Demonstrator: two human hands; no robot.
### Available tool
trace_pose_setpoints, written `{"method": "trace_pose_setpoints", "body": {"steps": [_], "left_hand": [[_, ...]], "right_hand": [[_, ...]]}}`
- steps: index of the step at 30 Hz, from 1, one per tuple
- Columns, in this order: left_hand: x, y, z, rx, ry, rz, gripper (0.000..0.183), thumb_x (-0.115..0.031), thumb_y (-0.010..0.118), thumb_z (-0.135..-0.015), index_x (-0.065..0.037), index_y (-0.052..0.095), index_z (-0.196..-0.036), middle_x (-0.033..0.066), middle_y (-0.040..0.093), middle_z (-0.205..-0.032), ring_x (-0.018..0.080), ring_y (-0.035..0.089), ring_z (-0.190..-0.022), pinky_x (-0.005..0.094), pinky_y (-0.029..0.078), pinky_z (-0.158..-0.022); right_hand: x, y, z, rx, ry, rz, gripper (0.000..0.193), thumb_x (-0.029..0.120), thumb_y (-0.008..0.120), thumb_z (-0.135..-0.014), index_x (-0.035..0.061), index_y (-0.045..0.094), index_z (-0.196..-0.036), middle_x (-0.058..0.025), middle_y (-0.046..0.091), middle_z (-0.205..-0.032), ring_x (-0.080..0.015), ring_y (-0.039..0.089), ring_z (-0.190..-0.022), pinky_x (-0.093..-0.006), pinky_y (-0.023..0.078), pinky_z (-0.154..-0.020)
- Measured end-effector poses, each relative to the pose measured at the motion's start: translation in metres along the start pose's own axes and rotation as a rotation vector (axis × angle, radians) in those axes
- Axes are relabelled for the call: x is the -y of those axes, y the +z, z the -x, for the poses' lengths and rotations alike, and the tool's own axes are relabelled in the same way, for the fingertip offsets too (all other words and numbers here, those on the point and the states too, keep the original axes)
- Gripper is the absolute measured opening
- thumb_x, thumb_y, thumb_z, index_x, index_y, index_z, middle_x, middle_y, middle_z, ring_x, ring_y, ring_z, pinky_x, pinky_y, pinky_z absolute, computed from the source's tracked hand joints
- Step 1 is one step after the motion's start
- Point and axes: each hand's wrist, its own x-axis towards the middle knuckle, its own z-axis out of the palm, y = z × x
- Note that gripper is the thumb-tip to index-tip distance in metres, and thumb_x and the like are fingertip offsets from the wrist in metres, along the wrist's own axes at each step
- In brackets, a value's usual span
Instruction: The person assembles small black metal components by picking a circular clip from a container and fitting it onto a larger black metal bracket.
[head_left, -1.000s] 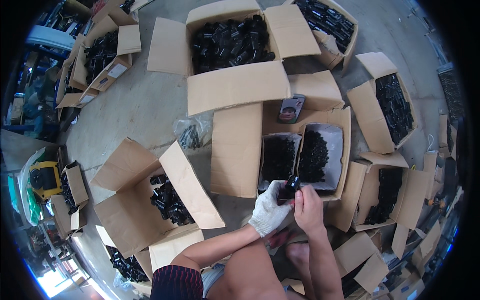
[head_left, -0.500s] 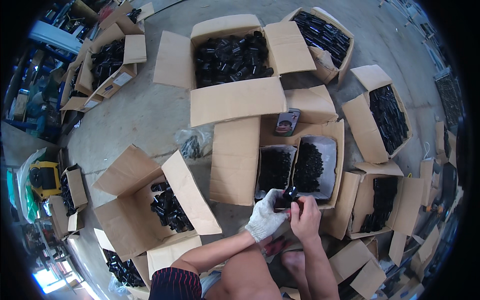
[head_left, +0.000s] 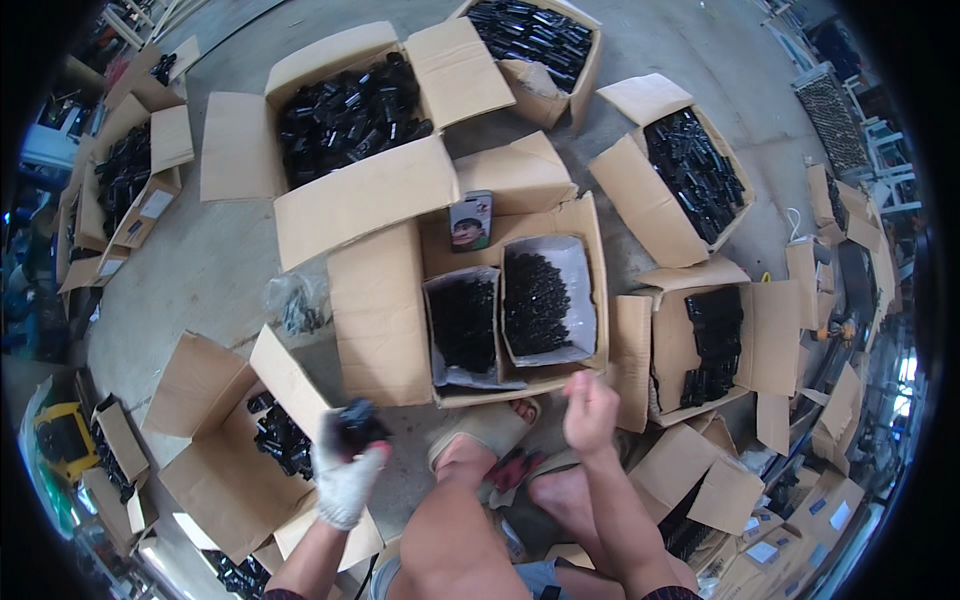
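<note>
My left hand (head_left: 344, 474), in a whitish knitted glove, is closed around a glossy black plastic piece (head_left: 360, 424). It is beside the open carton at the lower left (head_left: 215, 490), where several similar black pieces (head_left: 283, 436) lie. My bare right hand (head_left: 591, 411) is closed, fingers curled together, at the front right corner of the middle carton (head_left: 380, 330). Whatever it may hold is hidden. Inside that carton stand two lined trays of small black parts, the left batch (head_left: 464, 322) and the right batch (head_left: 536, 300). A phone (head_left: 470, 221) leans against its back wall.
Open cartons ring me: a large carton of black pieces (head_left: 355, 115) ahead, a carton of long black parts (head_left: 695, 170) at the right, and a carton with stacked black parts (head_left: 714, 340) nearer. A clear plastic bag (head_left: 298, 303) lies on the concrete floor (head_left: 190, 280).
My hands have parted. The left carried the black piece left and down toward the lower-left carton; the right stayed near the middle carton's front edge. The whole view has turned rightward.
</note>
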Motion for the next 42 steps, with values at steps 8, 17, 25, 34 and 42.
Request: {"method": "trace_pose_setpoints", "body": {"steps": [8,17,25,34,42], "left_hand": [[0.072,-0.145,0.05,-0.678,0.128,-0.39,0.03,0.002,0.07,-0.096,0.0,0.06,-0.124,0.0055,0.065,-0.109,0.0136,0.061,-0.1,0.0268,0.053,-0.087],[0.066,-0.053,0.037,-0.481,0.188,-0.472,0.015,-0.006,0.069,-0.1,-0.001,0.066,-0.113,0.0023,0.064,-0.101,0.0099,0.056,-0.09,0.0246,0.047,-0.08],[0.029,0.034,-0.011,-0.22,0.263,-0.315,0.014,-0.003,0.07,-0.097,-0.002,0.066,-0.11,0.0018,0.068,-0.102,0.0085,0.059,-0.085,0.0237,0.048,-0.075],[-0.003,0.132,-0.055,0.243,0.098,-0.128,0.024,-0.001,0.072,-0.094,0.001,0.066,-0.117,0.0041,0.07,-0.105,0.0106,0.064,-0.093,0.0267,0.053,-0.087],[0.023,0.156,-0.059,0.75,-0.08,-0.144,0.047,-0.011,0.077,-0.092,-0.001,0.061,-0.135,0.0082,0.07,-0.119,0.014,0.063,-0.112,0.0327,0.051,-0.101]], "right_hand": [[-0.101,-0.052,0.0,-0.33,0.31,0.133,0.044,0.027,0.046,-0.111,-0.0009,0.061,-0.081,-0.0135,0.059,-0.066,-0.0249,0.058,-0.061,-0.0408,0.045,-0.062],[-0.214,-0.152,-0.011,-0.461,0.395,0.666,0.025,0.021,0.065,-0.098,0.0021,0.065,-0.113,-0.0186,0.069,-0.108,-0.0354,0.065,-0.104,-0.0457,0.05,-0.09],[-0.24,-0.167,-0.056,-0.363,0.338,0.839,0.029,0.016,0.071,-0.092,0.008,0.061,-0.118,-0.0169,0.062,-0.112,-0.0385,0.06,-0.111,-0.0478,0.051,-0.095],[-0.248,-0.173,-0.061,-0.307,0.257,0.971,0.023,0.019,0.072,-0.092,0.0092,0.063,-0.111,-0.0132,0.063,-0.108,-0.0354,0.063,-0.105,-0.0472,0.052,-0.089],[-0.178,-0.153,-0.049,-0.341,0.095,0.596,0.019,0.016,0.068,-0.097,0.007,0.065,-0.114,-0.0086,0.061,-0.098,-0.0245,0.065,-0.09,-0.0379,0.052,-0.076]]}}
